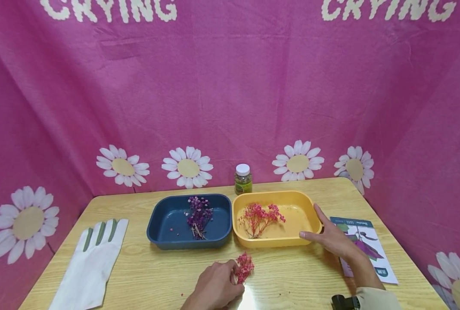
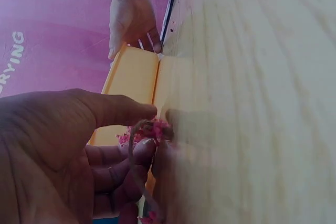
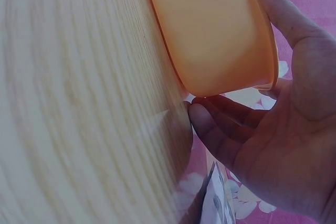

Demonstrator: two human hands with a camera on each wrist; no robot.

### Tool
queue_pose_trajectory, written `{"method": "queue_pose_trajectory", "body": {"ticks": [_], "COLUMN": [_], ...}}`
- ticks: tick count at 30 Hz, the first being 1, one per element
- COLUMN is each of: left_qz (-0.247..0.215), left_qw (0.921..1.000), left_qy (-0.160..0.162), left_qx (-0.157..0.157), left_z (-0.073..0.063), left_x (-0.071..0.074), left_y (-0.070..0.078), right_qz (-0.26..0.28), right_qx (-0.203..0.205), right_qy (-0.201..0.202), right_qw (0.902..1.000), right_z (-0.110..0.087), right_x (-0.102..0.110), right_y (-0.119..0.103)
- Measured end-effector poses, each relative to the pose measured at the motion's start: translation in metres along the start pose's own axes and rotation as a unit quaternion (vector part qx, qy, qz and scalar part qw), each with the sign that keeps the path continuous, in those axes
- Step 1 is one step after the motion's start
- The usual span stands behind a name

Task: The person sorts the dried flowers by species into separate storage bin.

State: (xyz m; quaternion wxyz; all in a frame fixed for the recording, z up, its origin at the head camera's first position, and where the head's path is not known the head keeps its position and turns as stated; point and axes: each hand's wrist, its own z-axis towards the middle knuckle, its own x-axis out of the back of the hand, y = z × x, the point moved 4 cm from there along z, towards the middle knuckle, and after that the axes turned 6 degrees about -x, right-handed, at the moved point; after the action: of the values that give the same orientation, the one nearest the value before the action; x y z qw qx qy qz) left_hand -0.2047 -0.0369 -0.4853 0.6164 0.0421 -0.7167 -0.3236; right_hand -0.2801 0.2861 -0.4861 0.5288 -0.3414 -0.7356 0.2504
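Note:
My left hand [image 1: 217, 282] is low over the front of the table, pinching a sprig of pink dried flowers [image 1: 245, 268]. In the left wrist view the thumb and fingers meet at its pink blossoms [image 2: 157, 128], and a thin brown stem hangs down past the fingers. My right hand [image 1: 332, 237] holds the right front corner of the yellow tray [image 1: 276, 243], thumb at the front rim and fingers along the right side. The right wrist view shows fingertips [image 3: 202, 111] bent in at the tray's lower edge. More pink flowers [image 1: 259, 217] lie inside this tray.
A navy tray [image 1: 164, 224] with purple dried flowers [image 1: 199, 215] stands left of the yellow one. Behind them is a white-lidded jar [image 1: 243, 180]. A white glove [image 1: 86, 271] lies at the left, a printed packet [image 1: 369, 249] at the right. Pink fabric hangs behind the table.

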Motion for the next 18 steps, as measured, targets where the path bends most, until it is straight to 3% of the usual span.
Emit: {"method": "queue_pose_trajectory", "body": {"ticks": [10,18], "left_qz": [-0.006,-0.052], "left_qw": [0.9999,0.9982], "left_qy": [0.008,0.012], "left_qx": [-0.008,-0.029], "left_z": [0.0029,0.0070], "left_x": [-0.0017,0.0012], "left_y": [-0.0005,0.0041], "right_qz": [0.001,0.001], "right_qx": [0.002,-0.003], "right_qy": [-0.001,0.000], "right_qw": [1.0000,1.0000], "right_z": [0.0005,0.0008], "right_x": [0.0009,0.0002], "right_y": [0.0003,0.0007]}}
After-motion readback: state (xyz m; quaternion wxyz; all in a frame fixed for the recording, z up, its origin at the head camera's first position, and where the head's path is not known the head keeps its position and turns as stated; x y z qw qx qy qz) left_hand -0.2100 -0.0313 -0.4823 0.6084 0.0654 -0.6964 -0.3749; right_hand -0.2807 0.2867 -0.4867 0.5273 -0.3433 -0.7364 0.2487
